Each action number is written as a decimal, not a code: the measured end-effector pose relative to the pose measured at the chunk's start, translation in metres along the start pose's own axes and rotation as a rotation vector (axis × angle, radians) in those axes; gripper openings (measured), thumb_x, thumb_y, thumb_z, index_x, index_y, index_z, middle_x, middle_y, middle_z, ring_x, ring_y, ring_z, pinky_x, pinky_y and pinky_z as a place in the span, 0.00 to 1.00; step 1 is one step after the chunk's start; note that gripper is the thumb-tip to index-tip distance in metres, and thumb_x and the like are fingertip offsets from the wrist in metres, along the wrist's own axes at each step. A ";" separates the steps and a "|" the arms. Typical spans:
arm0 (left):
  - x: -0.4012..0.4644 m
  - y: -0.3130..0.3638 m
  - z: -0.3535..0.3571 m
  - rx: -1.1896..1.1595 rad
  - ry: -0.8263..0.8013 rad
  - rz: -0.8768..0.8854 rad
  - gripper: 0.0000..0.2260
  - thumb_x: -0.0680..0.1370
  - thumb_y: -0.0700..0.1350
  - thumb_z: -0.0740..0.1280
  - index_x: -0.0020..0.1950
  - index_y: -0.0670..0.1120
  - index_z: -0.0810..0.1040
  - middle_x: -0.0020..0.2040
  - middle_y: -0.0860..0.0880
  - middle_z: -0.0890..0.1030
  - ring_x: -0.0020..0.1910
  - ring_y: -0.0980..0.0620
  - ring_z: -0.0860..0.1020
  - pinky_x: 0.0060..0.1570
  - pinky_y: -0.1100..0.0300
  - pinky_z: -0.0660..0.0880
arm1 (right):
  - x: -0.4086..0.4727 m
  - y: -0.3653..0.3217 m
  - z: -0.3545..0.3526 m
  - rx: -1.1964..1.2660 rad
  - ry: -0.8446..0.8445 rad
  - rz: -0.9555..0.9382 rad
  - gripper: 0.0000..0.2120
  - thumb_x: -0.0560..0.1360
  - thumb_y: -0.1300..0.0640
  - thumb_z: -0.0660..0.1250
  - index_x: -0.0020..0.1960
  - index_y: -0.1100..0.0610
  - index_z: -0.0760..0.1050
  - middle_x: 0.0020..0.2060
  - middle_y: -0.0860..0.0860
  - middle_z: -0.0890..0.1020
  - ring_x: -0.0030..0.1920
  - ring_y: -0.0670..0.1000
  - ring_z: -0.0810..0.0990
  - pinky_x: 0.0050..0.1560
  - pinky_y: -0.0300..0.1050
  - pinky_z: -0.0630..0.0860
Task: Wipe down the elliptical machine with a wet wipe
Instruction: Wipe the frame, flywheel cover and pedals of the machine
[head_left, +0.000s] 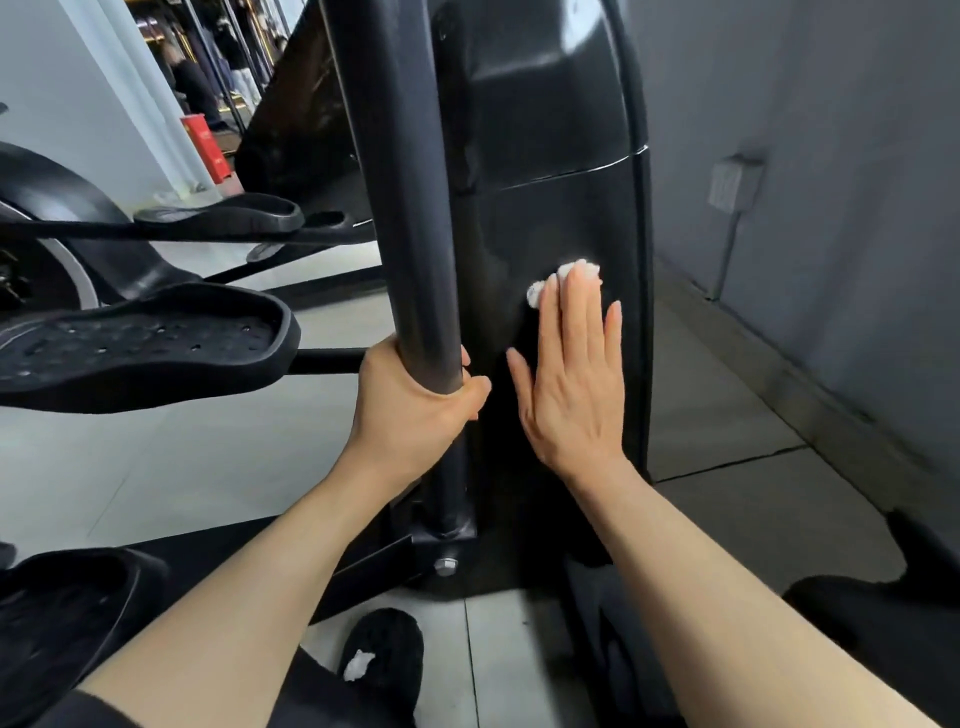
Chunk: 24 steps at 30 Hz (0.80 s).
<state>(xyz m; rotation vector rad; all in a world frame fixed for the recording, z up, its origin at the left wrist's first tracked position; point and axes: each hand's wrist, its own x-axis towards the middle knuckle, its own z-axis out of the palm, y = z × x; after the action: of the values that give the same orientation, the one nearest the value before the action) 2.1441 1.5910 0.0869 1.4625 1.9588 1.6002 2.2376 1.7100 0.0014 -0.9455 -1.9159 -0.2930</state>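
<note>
The right hand (571, 374) lies flat, fingers straight, pressing a white wet wipe (563, 278) under its fingertips on the black side panel (540, 223), which runs up and down. The left hand (415, 400) grips the upright bar (395, 208) just beside it

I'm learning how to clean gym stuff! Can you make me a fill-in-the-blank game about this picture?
1. The right hand presses a white ____ flat against the black panel.
2. The left hand grips a black ____.
3. The fingers of the right hand are ____, not curled.

Missing words: wipe; pole; straight
</note>
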 end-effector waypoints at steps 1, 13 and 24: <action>0.000 -0.001 -0.001 -0.001 0.000 0.005 0.07 0.70 0.31 0.73 0.40 0.35 0.76 0.29 0.42 0.79 0.28 0.55 0.77 0.34 0.71 0.75 | -0.025 0.005 0.008 -0.024 -0.048 -0.013 0.32 0.82 0.49 0.55 0.78 0.64 0.47 0.77 0.62 0.52 0.78 0.59 0.47 0.77 0.59 0.49; 0.003 -0.009 -0.014 0.055 -0.044 0.057 0.06 0.69 0.34 0.74 0.38 0.41 0.78 0.32 0.46 0.80 0.34 0.51 0.80 0.40 0.65 0.79 | -0.018 -0.011 0.010 -0.034 -0.042 -0.030 0.31 0.83 0.47 0.53 0.78 0.63 0.46 0.77 0.61 0.52 0.77 0.60 0.50 0.77 0.55 0.42; 0.005 -0.018 -0.032 0.067 -0.035 0.092 0.07 0.68 0.33 0.73 0.39 0.39 0.76 0.31 0.44 0.79 0.34 0.46 0.79 0.36 0.62 0.78 | 0.056 -0.041 -0.013 -0.080 0.088 -0.223 0.30 0.83 0.47 0.55 0.79 0.61 0.52 0.79 0.54 0.52 0.78 0.57 0.51 0.76 0.57 0.44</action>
<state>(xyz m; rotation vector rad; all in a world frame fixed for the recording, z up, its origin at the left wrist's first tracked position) 2.1098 1.5769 0.0862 1.6173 1.9708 1.5481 2.2022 1.7030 0.0623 -0.7575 -1.9421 -0.5373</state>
